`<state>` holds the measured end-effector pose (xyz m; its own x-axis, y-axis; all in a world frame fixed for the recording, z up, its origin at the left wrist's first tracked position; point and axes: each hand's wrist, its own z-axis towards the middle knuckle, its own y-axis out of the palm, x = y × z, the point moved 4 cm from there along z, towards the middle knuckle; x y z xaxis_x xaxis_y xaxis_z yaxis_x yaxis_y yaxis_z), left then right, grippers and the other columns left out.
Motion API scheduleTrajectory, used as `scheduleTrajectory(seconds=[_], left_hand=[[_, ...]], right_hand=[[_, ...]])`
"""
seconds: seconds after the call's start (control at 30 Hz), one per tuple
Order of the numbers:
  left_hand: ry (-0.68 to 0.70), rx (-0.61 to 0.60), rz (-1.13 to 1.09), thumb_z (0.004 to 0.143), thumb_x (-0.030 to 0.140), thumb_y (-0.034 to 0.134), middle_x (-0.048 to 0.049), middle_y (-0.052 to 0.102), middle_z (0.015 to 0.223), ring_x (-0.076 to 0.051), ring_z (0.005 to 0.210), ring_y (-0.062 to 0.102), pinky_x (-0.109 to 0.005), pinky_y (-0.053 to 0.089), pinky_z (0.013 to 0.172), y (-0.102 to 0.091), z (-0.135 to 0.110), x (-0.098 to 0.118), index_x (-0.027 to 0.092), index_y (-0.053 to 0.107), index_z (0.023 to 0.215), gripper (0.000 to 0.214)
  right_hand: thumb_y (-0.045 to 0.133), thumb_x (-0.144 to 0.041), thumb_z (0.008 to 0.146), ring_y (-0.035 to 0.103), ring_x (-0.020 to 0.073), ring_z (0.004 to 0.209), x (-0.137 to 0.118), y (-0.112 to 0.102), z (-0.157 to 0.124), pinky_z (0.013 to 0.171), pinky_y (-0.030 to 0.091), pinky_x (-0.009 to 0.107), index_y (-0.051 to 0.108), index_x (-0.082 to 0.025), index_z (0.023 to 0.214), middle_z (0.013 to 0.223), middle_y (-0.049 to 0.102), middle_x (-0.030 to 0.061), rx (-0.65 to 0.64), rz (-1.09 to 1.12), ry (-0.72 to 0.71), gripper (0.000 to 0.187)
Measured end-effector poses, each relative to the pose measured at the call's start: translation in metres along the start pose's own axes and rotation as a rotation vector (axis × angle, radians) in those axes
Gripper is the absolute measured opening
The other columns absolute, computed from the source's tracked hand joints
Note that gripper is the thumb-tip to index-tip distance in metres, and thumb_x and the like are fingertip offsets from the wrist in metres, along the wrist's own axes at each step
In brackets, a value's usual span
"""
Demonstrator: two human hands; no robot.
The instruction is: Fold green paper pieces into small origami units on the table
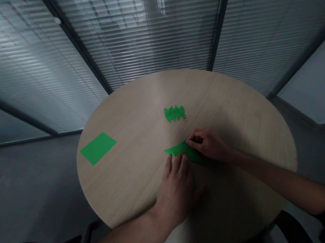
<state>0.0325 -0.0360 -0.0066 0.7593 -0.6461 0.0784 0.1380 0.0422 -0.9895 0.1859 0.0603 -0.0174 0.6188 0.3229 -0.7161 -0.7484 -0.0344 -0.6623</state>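
A folded piece of green paper lies on the round table, in front of me. My left hand rests on the near edge of this paper, palm down with its fingers stretched out. On the far right side, my right hand pinches the paper's upper corner between thumb and fingertips. Part of the paper is hidden beneath both hands. Beyond them sits a small zigzag row of folded green paper pieces.
A flat green paper sheet lies near the table's left edge. Glass partitions with blinds stand behind the table. Dark chair parts show at the near edge.
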Motion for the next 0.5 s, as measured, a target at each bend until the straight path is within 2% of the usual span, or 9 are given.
scheduleTrajectory(seconds=[0.07, 0.2, 0.5], left_hand=[[0.01, -0.004, 0.013, 0.098, 0.053, 0.051, -0.0237, 0.059, 0.138, -0.04, 0.135, 0.05, -0.059, 0.037, 0.116, 0.0028, 0.0009, 0.0026, 0.006, 0.06, 0.132, 0.059], [0.003, -0.036, 0.017, 0.094, 0.055, 0.059, -0.0251, 0.055, 0.141, -0.045, 0.136, 0.047, -0.067, 0.035, 0.114, 0.0035, 0.0001, 0.0076, 0.009, 0.055, 0.139, 0.065], [0.024, -0.041, -0.076, 0.091, 0.059, 0.062, -0.0169, 0.049, 0.143, -0.047, 0.138, 0.041, -0.076, 0.03, 0.109, 0.0008, -0.0025, 0.0036, 0.036, 0.045, 0.15, 0.065]], right_hand=[[0.066, -0.024, 0.09, 0.066, 0.0169, 0.075, -0.0001, 0.0, 0.0, 0.07, 0.05, 0.028, 0.072, -0.018, 0.079, 0.084, 0.071, 0.0046, 0.003, 0.002, 0.001, 0.014], [0.066, -0.023, 0.089, 0.066, 0.0168, 0.074, -0.0004, -0.0001, 0.0001, 0.07, 0.049, 0.028, 0.072, -0.018, 0.08, 0.084, 0.071, 0.0045, 0.006, -0.009, 0.003, 0.012], [0.067, -0.023, 0.089, 0.066, 0.0168, 0.074, -0.0008, 0.0001, -0.0003, 0.07, 0.048, 0.028, 0.073, -0.017, 0.08, 0.083, 0.071, 0.0043, 0.009, -0.01, 0.017, 0.012]])
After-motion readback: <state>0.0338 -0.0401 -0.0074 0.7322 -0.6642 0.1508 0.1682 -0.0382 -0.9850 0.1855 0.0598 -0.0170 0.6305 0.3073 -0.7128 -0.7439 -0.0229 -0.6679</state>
